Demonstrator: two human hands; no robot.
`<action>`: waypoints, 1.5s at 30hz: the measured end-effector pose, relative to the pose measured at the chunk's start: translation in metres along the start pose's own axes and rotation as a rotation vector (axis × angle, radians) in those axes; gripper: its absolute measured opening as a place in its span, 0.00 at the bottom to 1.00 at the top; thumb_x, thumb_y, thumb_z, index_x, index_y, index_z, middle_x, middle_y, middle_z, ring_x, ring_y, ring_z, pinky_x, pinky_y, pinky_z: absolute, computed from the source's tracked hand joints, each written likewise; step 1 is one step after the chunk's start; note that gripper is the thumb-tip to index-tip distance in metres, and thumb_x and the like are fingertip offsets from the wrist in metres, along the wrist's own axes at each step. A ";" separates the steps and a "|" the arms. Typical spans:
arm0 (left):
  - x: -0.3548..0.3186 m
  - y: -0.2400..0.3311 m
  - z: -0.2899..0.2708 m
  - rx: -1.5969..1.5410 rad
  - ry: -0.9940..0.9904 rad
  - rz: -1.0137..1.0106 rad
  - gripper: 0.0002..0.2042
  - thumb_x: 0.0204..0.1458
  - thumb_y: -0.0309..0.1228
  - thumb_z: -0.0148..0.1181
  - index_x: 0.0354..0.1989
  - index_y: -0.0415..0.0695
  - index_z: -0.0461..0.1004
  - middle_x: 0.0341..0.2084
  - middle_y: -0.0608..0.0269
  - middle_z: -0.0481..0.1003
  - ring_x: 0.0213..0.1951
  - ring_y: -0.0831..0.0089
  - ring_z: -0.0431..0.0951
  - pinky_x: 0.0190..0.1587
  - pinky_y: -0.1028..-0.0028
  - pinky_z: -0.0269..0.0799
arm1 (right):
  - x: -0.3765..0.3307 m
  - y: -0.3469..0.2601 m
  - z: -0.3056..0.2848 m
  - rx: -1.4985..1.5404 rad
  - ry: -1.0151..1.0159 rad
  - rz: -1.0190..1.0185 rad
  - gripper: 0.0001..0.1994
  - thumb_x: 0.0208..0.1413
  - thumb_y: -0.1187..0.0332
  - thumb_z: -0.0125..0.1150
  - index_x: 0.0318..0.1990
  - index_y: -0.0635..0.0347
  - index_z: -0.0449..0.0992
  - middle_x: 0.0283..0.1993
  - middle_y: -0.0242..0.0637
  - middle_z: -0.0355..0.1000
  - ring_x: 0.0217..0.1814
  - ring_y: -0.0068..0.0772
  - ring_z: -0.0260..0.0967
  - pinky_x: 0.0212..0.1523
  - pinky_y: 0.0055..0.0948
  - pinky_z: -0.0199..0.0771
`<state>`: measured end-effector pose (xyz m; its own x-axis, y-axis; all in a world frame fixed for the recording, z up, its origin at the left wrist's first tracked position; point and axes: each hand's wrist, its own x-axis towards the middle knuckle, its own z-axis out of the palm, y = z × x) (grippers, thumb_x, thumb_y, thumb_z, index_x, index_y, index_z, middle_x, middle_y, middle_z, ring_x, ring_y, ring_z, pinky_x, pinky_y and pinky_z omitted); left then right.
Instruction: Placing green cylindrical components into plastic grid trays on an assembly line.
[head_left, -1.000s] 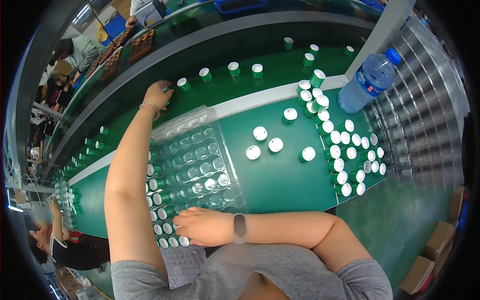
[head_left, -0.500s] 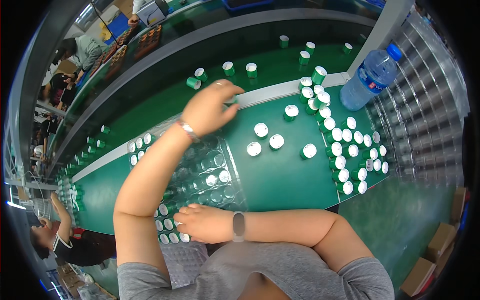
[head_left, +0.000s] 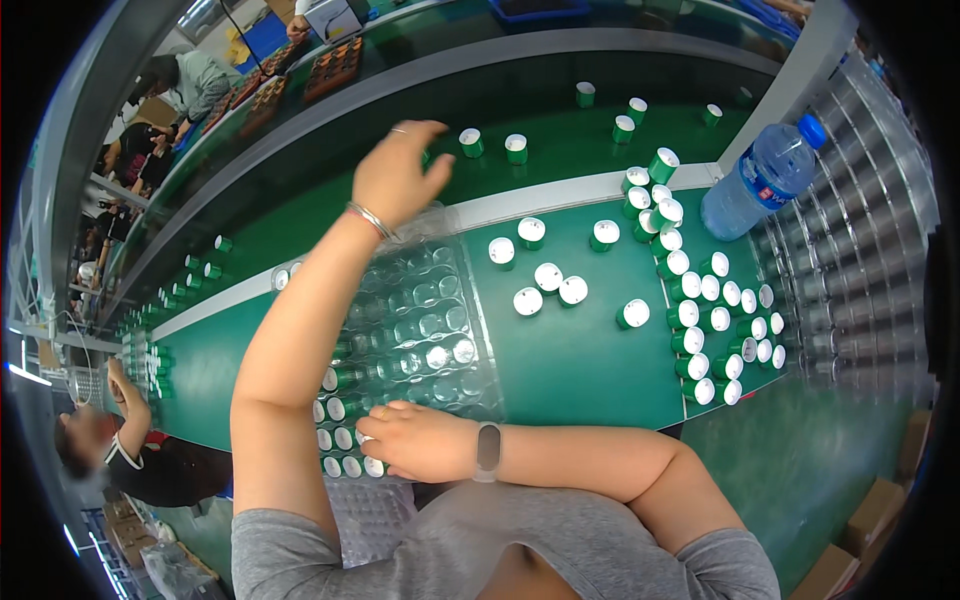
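Clear plastic tray (head_left: pixel 420 320) is the landmark here, lying flat on the green table (head_left: pixel 590 380) with a grid of pockets, several of them already filled with small green jars with white caps (head_left: pixel 345 378).

Far left of the tray, another person (head_left: pixel 130 460) can be seen bent at the same table, with a row of the same jars beside them.

At the tray's near-left corner, the right hand (head_left: pixel 415 440) is laid across the body, palm down, fingers loosely curled and resting on the tray edge and the capped jars there. Nothing is clearly pinched; whether a jar is held underneath can't be told.

Above the tray's far edge, the left hand (head_left: pixel 398 175) is raised in the air, fingers spread and loosely open, nothing held. A bracelet is worn at the wrist.

Just right of the tray, a few loose jars (head_left: pixel 548 277) are stood apart on the table. Well right of it, a dense cluster of jars (head_left: pixel 712 320) is packed together, with a blue-capped water bottle (head_left: pixel 760 182) lying beyond them.

The tray looks thin and floppy, so it would probably be flexed if lifted by one corner; best taken at two opposite edges. The jars seem light, rigid and smooth, easily gripped round the cap or sides, and easily tipped.
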<state>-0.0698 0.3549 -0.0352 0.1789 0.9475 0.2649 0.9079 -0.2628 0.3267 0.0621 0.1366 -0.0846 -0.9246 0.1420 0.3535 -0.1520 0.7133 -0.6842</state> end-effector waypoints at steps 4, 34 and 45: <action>0.009 -0.075 0.025 0.298 0.047 -0.149 0.31 0.48 0.44 0.64 0.61 0.49 0.64 0.57 0.43 0.66 0.54 0.46 0.71 0.57 0.57 0.67 | 0.002 -0.001 0.001 0.010 -0.026 0.002 0.17 0.45 0.67 0.68 0.43 0.60 0.74 0.45 0.36 0.65 0.52 0.35 0.63 0.52 0.33 0.63; -0.169 0.042 -0.032 -1.938 -0.002 -0.932 0.20 0.67 0.43 0.39 0.52 0.38 0.65 0.44 0.56 0.73 0.43 0.65 0.73 0.43 0.66 0.70 | 0.008 0.042 -0.063 0.013 0.640 0.359 0.21 0.43 0.71 0.71 0.47 0.61 0.73 0.50 0.41 0.63 0.41 0.32 0.72 0.41 0.29 0.74; -0.179 0.024 -0.021 -1.730 0.233 -0.482 0.14 0.61 0.25 0.52 0.54 0.36 0.64 0.51 0.50 0.72 0.37 0.73 0.78 0.45 0.70 0.77 | 0.011 0.040 -0.080 0.783 0.976 0.422 0.19 0.62 0.70 0.56 0.57 0.67 0.63 0.49 0.44 0.71 0.44 0.31 0.74 0.45 0.29 0.75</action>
<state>-0.0880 0.1753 -0.0556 -0.1413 0.9875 -0.0700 -0.5464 -0.0188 0.8373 0.0738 0.2219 -0.0567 -0.3703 0.9225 0.1092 -0.3812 -0.0438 -0.9235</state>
